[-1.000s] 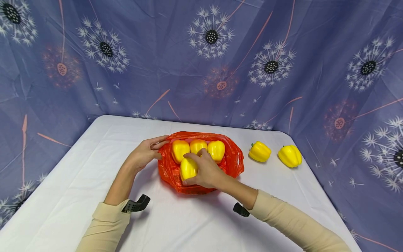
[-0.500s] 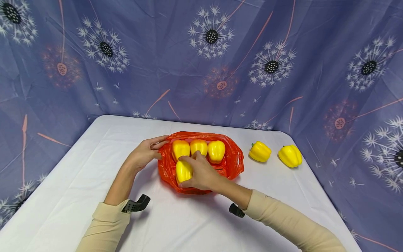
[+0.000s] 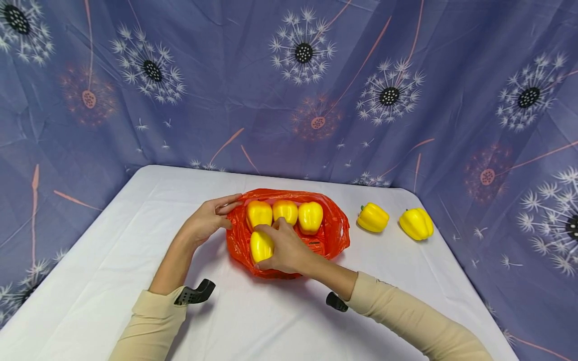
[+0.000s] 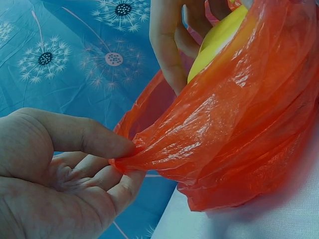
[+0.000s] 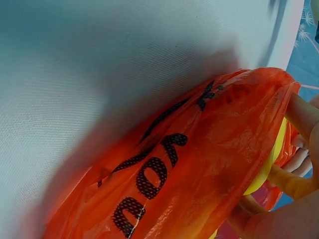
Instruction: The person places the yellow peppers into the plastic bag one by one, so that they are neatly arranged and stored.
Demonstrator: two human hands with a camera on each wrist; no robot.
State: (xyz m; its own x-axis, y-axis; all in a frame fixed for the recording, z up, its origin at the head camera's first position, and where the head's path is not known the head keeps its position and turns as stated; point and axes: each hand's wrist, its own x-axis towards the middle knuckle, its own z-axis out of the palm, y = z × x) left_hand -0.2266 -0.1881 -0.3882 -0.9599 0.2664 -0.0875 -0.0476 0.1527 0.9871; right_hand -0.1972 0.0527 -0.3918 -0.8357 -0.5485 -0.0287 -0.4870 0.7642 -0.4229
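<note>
A red plastic bag (image 3: 337, 235) stands with its mouth wide on the white table. My left hand (image 3: 205, 220) pinches the bag's left rim between thumb and fingers, as the left wrist view shows at the bag's edge (image 4: 164, 149). Inside the bag's front left, my right hand (image 3: 289, 248) grips a yellow bell pepper (image 3: 262, 246). Behind it in the bag sit three more yellow peppers in a row: a left one (image 3: 259, 213), a middle one (image 3: 285, 210) and a right one (image 3: 310, 218). Black print marks the bag's side (image 5: 152, 177) in the right wrist view.
Two yellow bell peppers lie on the table right of the bag, a nearer one (image 3: 373, 217) and one farther right (image 3: 416, 223). White cloth (image 3: 253, 321) covers the table. A blue dandelion-print curtain (image 3: 235, 100) hangs behind and at the sides.
My right hand has moved left inside the bag with the pepper, uncovering more of the bag's bottom at the right. The left hand has held still on the rim.
</note>
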